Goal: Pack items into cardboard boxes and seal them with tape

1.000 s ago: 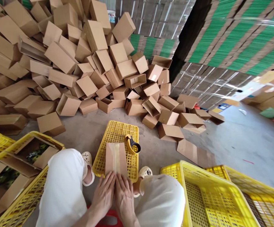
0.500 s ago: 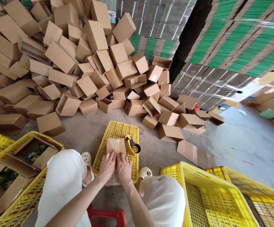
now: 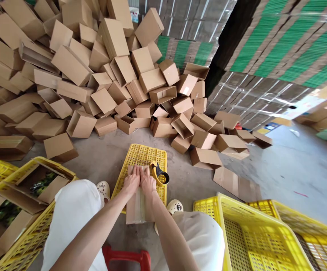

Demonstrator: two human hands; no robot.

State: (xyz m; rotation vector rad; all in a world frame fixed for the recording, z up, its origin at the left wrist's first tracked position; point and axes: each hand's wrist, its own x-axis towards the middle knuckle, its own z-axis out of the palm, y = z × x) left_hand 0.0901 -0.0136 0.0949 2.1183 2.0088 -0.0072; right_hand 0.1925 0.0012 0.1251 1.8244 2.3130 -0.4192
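Observation:
A small cardboard box [image 3: 132, 211] with a strip of clear tape down the middle of its top lies on an upturned yellow plastic crate [image 3: 145, 151] between my knees. My left hand [image 3: 131, 183] rests on the far part of the box top, its fingers stretched forward along the tape. Beside it, almost touching, my right hand [image 3: 147, 182] lies the same way with fingers extended. Neither hand grasps anything. A yellow and black tape dispenser [image 3: 159, 173] sits on the crate just right of the box.
A big heap of cardboard boxes [image 3: 104, 101] fills the floor ahead. Yellow crates stand at both sides: the left one [image 3: 36, 226] holds open boxes with dark green contents, others [image 3: 253, 222] stand right. A red stool [image 3: 126, 256] shows below. Stacked green cardboard [image 3: 287, 41] rises behind.
Both hands have slid forward along the taped top, from its middle to its far end, uncovering the near part of the box. The dispenser has stayed in place on the crate.

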